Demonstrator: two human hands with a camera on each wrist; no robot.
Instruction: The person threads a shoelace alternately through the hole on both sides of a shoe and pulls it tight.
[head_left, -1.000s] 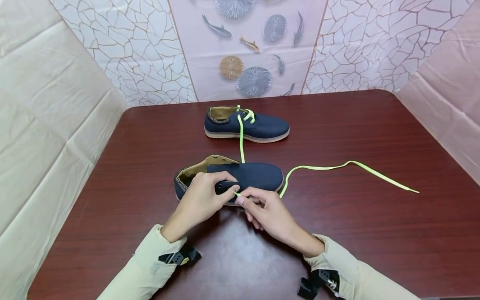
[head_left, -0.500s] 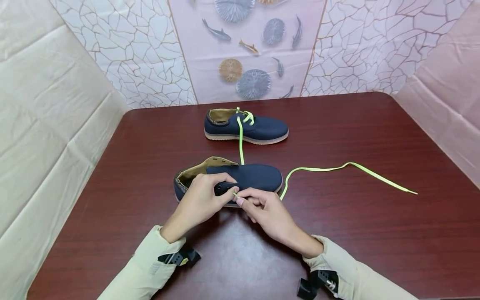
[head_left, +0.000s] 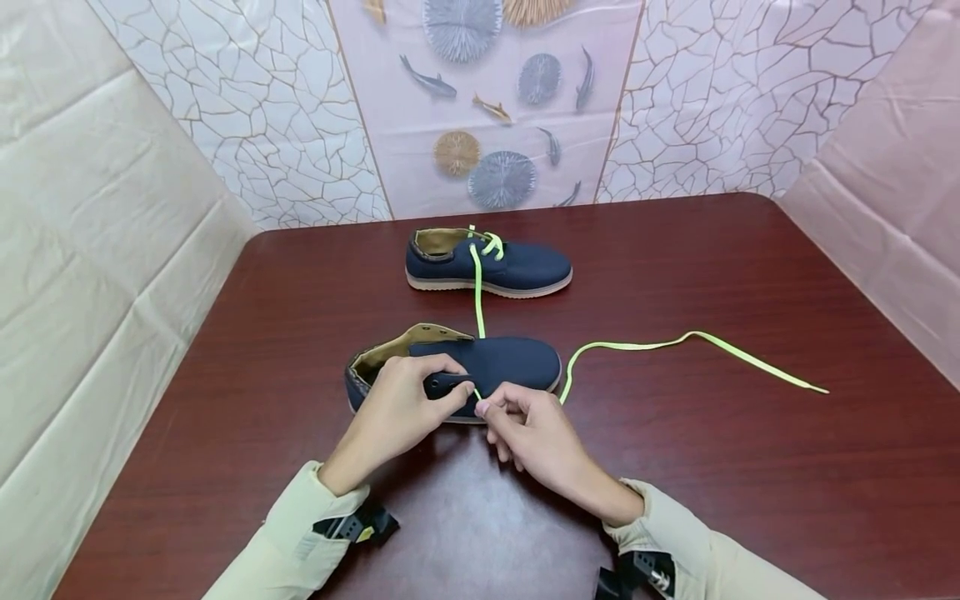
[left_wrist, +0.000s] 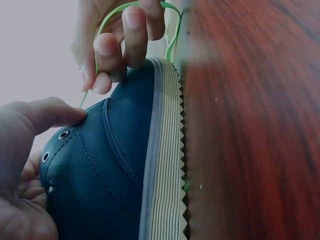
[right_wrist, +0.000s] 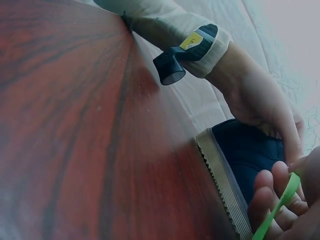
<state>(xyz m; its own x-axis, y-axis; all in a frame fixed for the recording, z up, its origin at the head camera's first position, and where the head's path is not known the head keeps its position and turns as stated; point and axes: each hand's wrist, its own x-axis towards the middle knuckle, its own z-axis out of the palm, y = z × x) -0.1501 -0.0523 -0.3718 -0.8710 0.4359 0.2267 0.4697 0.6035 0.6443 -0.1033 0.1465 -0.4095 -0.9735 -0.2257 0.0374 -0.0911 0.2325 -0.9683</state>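
A dark blue shoe (head_left: 517, 360) stands on the table nearest me, toe to the right. My left hand (head_left: 393, 408) pinches its near eyelet flap (head_left: 442, 383) between thumb and fingers. In the left wrist view, two metal-ringed eyelets (left_wrist: 64, 134) show beside the thumb. My right hand (head_left: 536, 429) pinches a neon-yellow shoelace (head_left: 705, 336) near one end. A short taut piece of it runs to the left thumb at the flap's edge; the eyelet there is hidden. The lace's other end trails off to the right on the table.
Behind stands a matching blue shoe (head_left: 525, 268) with yellow lace (head_left: 477, 292) in its eyelets, one end hanging toward the near shoe. The table (head_left: 675, 467) is dark red wood. A patterned cloth (head_left: 480, 108) hangs at its back, with pale cloths at both sides.
The right hand has drawn slightly away from the left thumb, and more lace shows between them. The left hand keeps its hold on the flap. The head view has tilted up a little.
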